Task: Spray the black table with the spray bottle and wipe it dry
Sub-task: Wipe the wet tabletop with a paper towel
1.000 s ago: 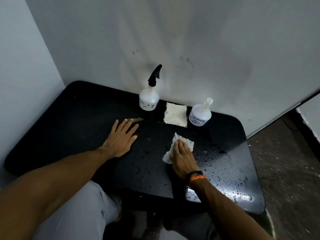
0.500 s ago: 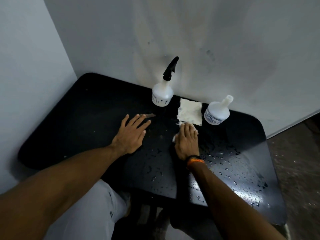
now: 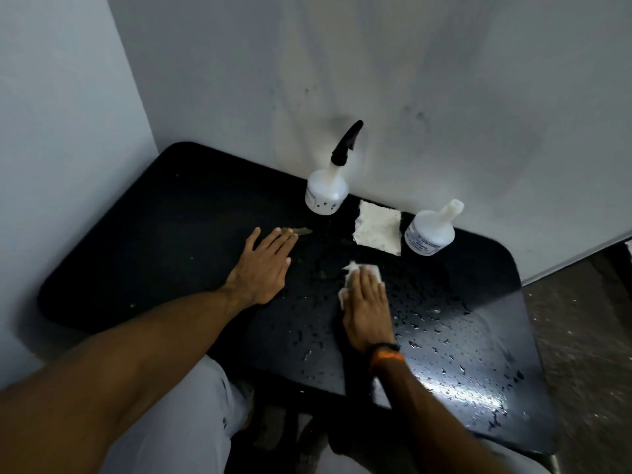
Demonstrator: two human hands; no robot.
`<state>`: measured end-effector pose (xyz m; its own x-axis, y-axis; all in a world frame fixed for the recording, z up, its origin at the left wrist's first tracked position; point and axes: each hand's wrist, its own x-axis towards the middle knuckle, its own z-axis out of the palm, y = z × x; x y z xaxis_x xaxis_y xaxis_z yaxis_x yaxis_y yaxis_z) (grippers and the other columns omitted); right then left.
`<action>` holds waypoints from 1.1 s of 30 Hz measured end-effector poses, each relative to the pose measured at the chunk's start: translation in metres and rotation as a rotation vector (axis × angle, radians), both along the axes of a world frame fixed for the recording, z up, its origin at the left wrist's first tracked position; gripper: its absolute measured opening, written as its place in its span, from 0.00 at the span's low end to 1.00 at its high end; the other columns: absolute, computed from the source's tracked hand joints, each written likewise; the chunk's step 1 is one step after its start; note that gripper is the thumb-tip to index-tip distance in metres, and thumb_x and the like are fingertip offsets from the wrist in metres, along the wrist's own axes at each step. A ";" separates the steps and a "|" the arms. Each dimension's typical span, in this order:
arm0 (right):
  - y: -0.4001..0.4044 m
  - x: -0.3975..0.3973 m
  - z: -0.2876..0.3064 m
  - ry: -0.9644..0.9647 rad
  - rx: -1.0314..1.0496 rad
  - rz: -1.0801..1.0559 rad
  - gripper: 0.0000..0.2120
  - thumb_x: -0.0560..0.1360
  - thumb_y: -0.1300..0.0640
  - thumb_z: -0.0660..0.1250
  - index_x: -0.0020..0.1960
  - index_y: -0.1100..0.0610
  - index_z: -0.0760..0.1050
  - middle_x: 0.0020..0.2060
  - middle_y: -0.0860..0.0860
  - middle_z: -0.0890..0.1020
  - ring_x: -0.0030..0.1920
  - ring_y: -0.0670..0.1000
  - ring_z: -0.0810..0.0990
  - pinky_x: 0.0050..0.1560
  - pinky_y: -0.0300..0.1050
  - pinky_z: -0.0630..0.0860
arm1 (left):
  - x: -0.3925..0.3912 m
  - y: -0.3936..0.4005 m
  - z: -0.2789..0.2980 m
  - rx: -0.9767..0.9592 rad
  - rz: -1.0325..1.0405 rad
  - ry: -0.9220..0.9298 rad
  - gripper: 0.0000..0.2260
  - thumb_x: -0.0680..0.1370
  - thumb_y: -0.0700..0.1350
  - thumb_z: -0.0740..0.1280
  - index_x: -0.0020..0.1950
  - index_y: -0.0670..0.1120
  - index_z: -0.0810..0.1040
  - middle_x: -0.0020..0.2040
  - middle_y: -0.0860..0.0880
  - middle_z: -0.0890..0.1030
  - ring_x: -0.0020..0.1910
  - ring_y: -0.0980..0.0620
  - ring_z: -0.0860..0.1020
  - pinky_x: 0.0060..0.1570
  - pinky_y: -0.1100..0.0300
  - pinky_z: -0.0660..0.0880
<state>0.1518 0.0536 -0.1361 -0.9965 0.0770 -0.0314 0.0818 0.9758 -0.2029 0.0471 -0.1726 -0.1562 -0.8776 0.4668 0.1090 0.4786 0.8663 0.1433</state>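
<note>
Table (image 3: pixel 164 234), black and matte, fills the middle of the frame; its left part looks dry, while its right part is beaded with droplets and glare. Left hand (image 3: pixel 263 268) lies flat, fingers straight and spread. At upper centre stands the spray bottle (image 3: pixel 326 195), white with a black trigger head. Right hand (image 3: pixel 367 306), fingers straight, presses a white tissue (image 3: pixel 352 270) onto the wet middle. A second tissue (image 3: pixel 378 230) and capped bottle (image 3: pixel 431 232) sit beyond it.
</note>
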 end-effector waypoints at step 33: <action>-0.130 0.016 -0.007 -0.011 -0.059 0.010 0.32 0.79 0.54 0.51 0.81 0.60 0.50 0.80 0.58 0.51 0.81 0.59 0.46 0.79 0.61 0.45 | -0.004 -0.001 -0.001 0.010 -0.001 -0.031 0.26 0.81 0.50 0.55 0.79 0.49 0.61 0.80 0.51 0.61 0.80 0.51 0.57 0.78 0.43 0.50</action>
